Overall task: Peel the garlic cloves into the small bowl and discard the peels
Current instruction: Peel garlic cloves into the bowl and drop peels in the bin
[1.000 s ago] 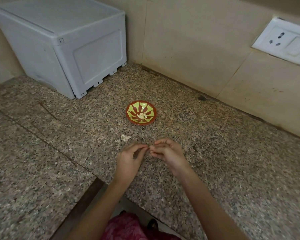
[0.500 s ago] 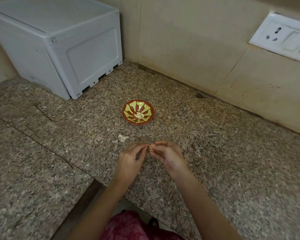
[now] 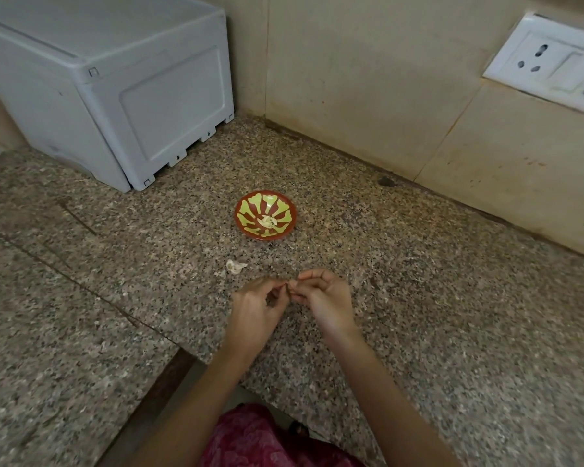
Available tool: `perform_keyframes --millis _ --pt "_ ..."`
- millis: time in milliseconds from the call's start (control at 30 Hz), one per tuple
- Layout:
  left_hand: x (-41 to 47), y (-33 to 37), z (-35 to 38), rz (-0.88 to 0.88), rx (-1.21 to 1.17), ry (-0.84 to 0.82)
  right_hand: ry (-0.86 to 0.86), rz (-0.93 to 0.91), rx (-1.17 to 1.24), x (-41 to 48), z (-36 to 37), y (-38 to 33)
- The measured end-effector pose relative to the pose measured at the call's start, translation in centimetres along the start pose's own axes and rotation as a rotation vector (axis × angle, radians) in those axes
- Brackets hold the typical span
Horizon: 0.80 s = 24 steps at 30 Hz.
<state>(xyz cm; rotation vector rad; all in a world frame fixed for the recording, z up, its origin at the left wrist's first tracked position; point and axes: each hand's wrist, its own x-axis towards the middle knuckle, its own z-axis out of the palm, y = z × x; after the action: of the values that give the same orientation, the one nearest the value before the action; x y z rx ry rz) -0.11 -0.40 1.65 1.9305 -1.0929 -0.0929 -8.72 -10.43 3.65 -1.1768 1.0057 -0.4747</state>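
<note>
We see the granite counter (image 3: pixel 452 298), a white box (image 3: pixel 115 96) at upper left and a socket plate (image 3: pixel 550 65) at upper right. At lower centre, the left hand (image 3: pixel 255 310) and right hand (image 3: pixel 324 301) both pinch one garlic clove (image 3: pixel 288 289). The small bowl (image 3: pixel 250 210), at centre, holds peeled garlic (image 3: pixel 267 221). A pale garlic scrap (image 3: pixel 235 266) lies near it on the counter.

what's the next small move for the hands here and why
Probably peel the skin away with the left hand while the right hand steadies the garlic clove. Both hands pinch it at their fingertips over the counter, short of the small bowl, which already holds pale pieces. The clove is too small to tell how much skin is left.
</note>
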Motion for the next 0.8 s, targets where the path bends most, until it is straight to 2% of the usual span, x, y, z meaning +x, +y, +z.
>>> perform_keyframes --millis 100,233,367,633,800 --pt "0.09 0.17 -0.04 -0.044 -0.021 0.018 0.005 -0.101 -0.154 -0.08 -0.17 0.23" --pt "0.29 0.45 0.02 -0.136 -0.062 0.047 0.014 -0.318 -0.509 -0.03 -0.1 0.77" --pt "0.37 0.2 0.14 -0.172 -0.065 0.042 -0.024 -0.438 -0.684 -0.08 -0.19 0.81" --pt "0.47 0.18 0.29 -0.191 -0.054 0.027 -0.026 -0.577 -0.849 -0.08 -0.2 0.7" --pt "0.43 -0.03 0.5 -0.202 -0.066 0.022 -0.02 -0.551 -0.854 0.24 -0.3 0.6"
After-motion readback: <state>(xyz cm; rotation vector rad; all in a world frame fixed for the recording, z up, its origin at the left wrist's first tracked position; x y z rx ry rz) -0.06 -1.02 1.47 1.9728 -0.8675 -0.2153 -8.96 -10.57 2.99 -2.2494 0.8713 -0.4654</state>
